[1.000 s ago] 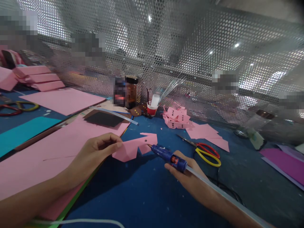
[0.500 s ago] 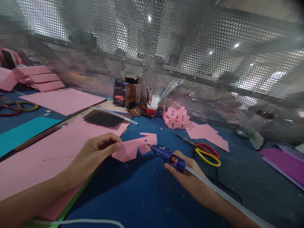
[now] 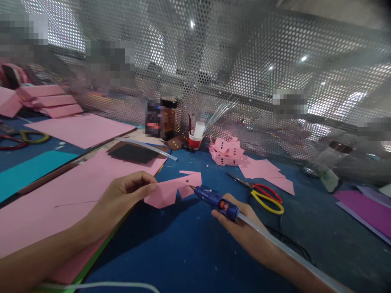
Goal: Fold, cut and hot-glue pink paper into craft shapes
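Note:
My left hand (image 3: 134, 189) pinches the left end of a pink paper cutout (image 3: 165, 194) between thumb and fingers. The cutout is held up over the blue table and bears a small dark mark near its right part. My right hand (image 3: 236, 221) is wrapped round a blue hot glue gun (image 3: 215, 200), with a long clear glue stick (image 3: 275, 240) running out of its back along my forearm. The gun's nozzle meets or nearly meets the cutout just below the dark mark; I cannot tell whether glue is coming out.
Scissors (image 3: 269, 199) with red and yellow handles lie right of the glue gun. Behind are folded pink pieces with black dots (image 3: 224, 150), a red-and-white cup (image 3: 195, 141) and a brown jar (image 3: 169, 118). Pink sheets (image 3: 76, 183) cover the left side. A perforated metal screen (image 3: 259, 61) stands behind.

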Motion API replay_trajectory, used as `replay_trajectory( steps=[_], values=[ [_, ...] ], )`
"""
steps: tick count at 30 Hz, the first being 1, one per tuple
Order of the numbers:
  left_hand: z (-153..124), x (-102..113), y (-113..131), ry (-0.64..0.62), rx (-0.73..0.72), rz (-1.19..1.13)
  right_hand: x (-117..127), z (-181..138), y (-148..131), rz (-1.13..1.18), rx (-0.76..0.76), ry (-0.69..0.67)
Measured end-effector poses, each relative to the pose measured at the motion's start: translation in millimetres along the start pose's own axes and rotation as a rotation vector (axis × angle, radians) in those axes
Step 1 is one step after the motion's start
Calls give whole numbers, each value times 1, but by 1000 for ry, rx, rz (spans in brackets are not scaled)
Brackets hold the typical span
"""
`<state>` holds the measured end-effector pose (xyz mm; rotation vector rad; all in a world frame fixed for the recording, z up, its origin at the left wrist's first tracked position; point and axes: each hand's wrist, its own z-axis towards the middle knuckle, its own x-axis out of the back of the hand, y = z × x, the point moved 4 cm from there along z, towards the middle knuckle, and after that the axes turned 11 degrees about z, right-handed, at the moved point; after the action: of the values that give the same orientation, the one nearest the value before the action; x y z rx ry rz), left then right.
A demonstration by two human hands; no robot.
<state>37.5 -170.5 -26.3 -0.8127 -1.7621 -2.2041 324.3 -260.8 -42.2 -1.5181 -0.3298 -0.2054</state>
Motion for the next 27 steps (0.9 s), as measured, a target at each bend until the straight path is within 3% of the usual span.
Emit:
replay_trajectory(
  steps=[10,16,27],
  values=[
    [-1,-1,2,-2,4,-30,0,-1,0,2,-1,-4],
    [1,0,-2,37,32,-40,4,-1,10,22,-96,133],
    [3,5,-9,131,98,-107,9,6,-7,72,-139,10]
  ],
)
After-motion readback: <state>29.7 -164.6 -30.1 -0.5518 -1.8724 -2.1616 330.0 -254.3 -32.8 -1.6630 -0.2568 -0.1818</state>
